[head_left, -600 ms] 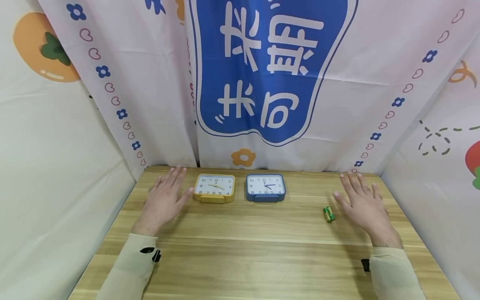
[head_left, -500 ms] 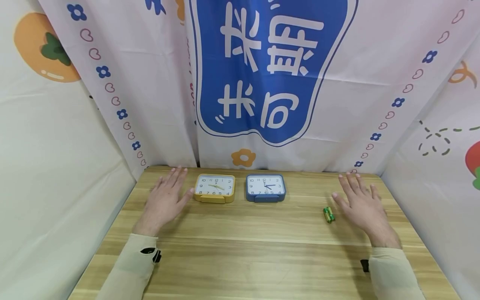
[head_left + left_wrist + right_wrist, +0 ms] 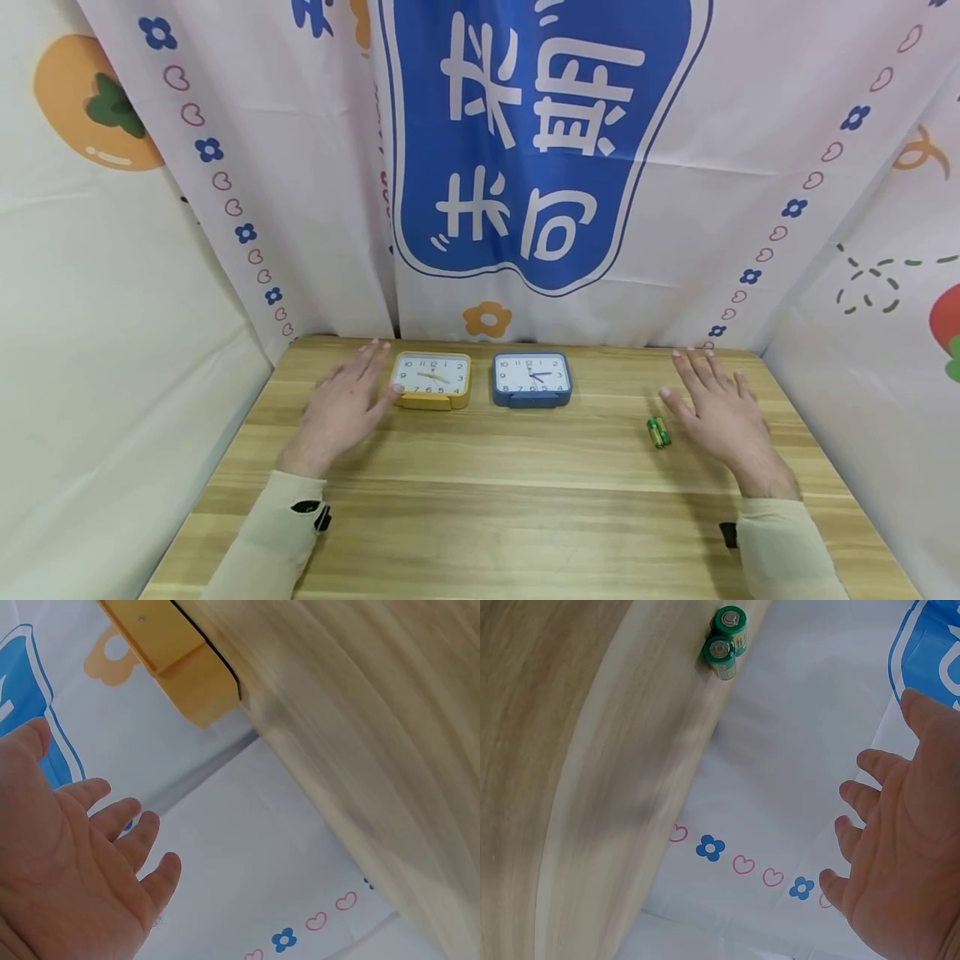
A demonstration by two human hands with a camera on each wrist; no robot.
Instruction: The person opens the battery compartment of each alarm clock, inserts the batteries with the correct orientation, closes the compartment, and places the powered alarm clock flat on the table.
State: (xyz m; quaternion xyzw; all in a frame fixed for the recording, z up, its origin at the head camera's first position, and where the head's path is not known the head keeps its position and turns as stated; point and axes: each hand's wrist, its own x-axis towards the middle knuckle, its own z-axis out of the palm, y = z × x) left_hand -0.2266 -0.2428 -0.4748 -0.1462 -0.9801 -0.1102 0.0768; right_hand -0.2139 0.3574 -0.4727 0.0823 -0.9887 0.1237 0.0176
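My left hand (image 3: 341, 408) hovers over the left side of the table, fingers extended and holding nothing. Its thumb overlaps the left edge of a yellow desk clock (image 3: 432, 381) in the head view; the left wrist view shows the hand apart from the clock (image 3: 180, 667). A blue desk clock (image 3: 532, 379) stands to the right of the yellow one. Over the right side hangs my right hand (image 3: 720, 417), fingers spread, with nothing in it. Just left of its thumb lie two green and gold batteries (image 3: 658, 432), side by side, seen end-on as batteries (image 3: 726, 641) in the right wrist view.
The wood-grain table (image 3: 495, 517) ends at a white printed curtain (image 3: 675, 250) along its back edge. White cloth walls hang on the left and right sides. Both clocks sit close to the back edge.
My left hand has moved right, toward the yellow clock. My right hand has shifted slightly left, toward the batteries. The head view has tilted up a little.
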